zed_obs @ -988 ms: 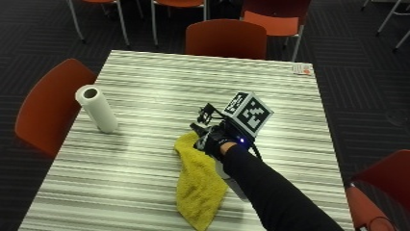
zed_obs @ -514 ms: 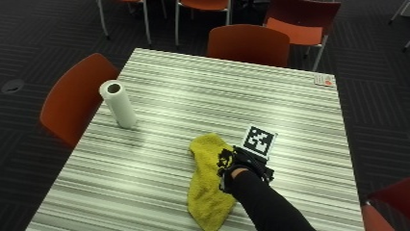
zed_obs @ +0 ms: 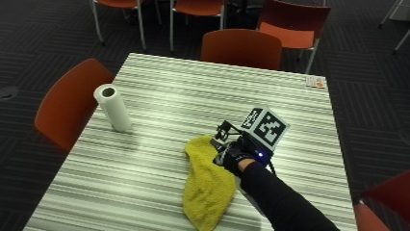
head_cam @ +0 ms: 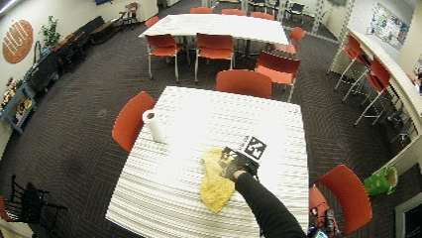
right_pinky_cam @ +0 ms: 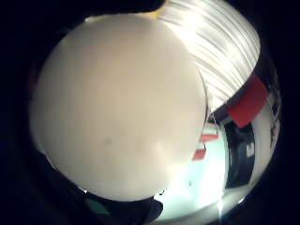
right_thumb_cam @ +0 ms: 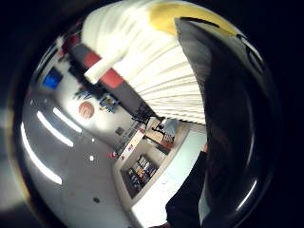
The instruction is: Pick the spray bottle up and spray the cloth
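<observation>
Outside view: we see the gloved right hand point(zed_obs: 236, 153) over the striped tabletop point(zed_obs: 192, 91), just beside the upper end of the yellow cloth point(zed_obs: 206, 190), which lies crumpled along the near half of the tabletop; we cannot make out the spray bottle from this view; the little finger side palm view is largely filled by a pale rounded surface point(right_pinky_cam: 117, 108) close to the palm, which we take to be the spray bottle, though whether the fingers curl round it we cannot tell; the thumb side palm view shows a dark rounded surface close by, with the cloth point(right_thumb_cam: 183, 16) and tabletop point(right_thumb_cam: 156, 76) beyond; a paper towel roll point(zed_obs: 112, 108) stands upright near the left edge, well apart from the hand; orange chairs point(zed_obs: 241, 47) surround the tabletop.
</observation>
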Available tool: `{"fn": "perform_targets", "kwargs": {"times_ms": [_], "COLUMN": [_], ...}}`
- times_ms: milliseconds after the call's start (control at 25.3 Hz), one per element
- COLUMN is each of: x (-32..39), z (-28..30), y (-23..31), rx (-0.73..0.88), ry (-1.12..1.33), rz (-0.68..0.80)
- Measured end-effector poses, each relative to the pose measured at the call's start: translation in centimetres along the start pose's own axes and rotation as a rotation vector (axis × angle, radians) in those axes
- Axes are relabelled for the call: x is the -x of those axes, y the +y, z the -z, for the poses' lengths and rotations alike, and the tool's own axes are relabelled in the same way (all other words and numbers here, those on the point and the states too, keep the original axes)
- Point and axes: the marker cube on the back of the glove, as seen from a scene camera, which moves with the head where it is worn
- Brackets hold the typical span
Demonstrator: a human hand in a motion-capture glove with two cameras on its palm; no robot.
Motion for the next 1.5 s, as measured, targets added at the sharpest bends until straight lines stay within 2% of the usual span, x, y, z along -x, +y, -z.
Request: {"fn": "perform_targets", "kwargs": {"times_ms": [316, 435, 909, 1264, 1501], "x": [2.4, 2.2, 4.1, 12.1, 15.6], "z": [3.1, 3.2, 3.6, 0.4, -0.9], "y": [2.8, 3.5, 3.3, 4.3, 2.4], "rx": [-0.3, -0.381, -0.45, -0.369, -0.348], "ry": [-0.343, -0.485, -0.523, -0.547, -0.531], "rz": [0.526, 0.657, 0.689, 0.75, 0.829]}}
